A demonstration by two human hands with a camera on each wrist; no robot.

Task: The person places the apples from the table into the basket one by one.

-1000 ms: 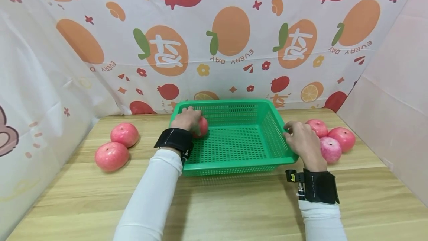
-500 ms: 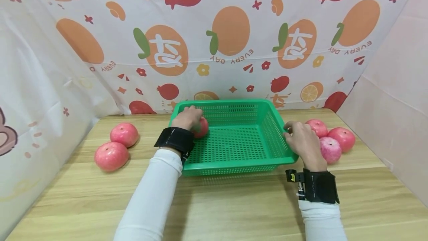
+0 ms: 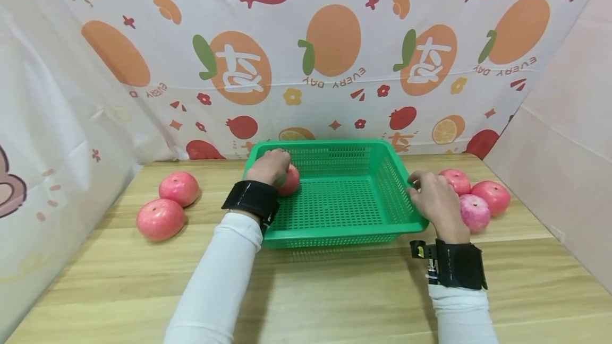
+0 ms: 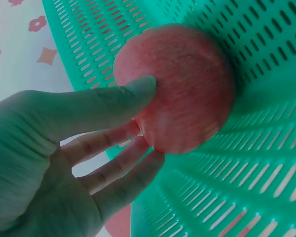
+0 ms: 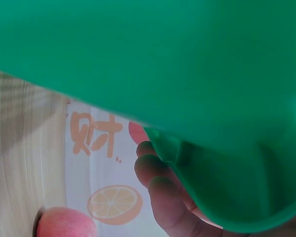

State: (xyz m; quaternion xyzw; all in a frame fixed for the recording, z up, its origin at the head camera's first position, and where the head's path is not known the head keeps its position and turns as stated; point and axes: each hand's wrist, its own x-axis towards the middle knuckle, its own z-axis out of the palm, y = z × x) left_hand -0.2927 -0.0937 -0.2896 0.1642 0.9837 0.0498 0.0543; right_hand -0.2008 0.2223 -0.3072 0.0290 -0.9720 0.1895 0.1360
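Observation:
A green plastic basket with slotted walls stands on the wooden table. Inside its left end, my left hand grips a pinkish-red apple. In the left wrist view the thumb presses on the near side of the apple, while the other fingertips reach its lower edge, close to the basket wall. On the opposite end, my right hand holds the basket's right rim. The right wrist view shows its fingers curled under the rim, with the thumb hidden.
Two apples lie on the table left of the basket. Three more apples sit close together beyond my right hand, one with a paler, purplish skin. A fruit-printed cloth hangs right behind the basket.
The head view has shifted slightly, so everything sits a little higher and further right in it. Both hands keep their places on the apple and the basket rim.

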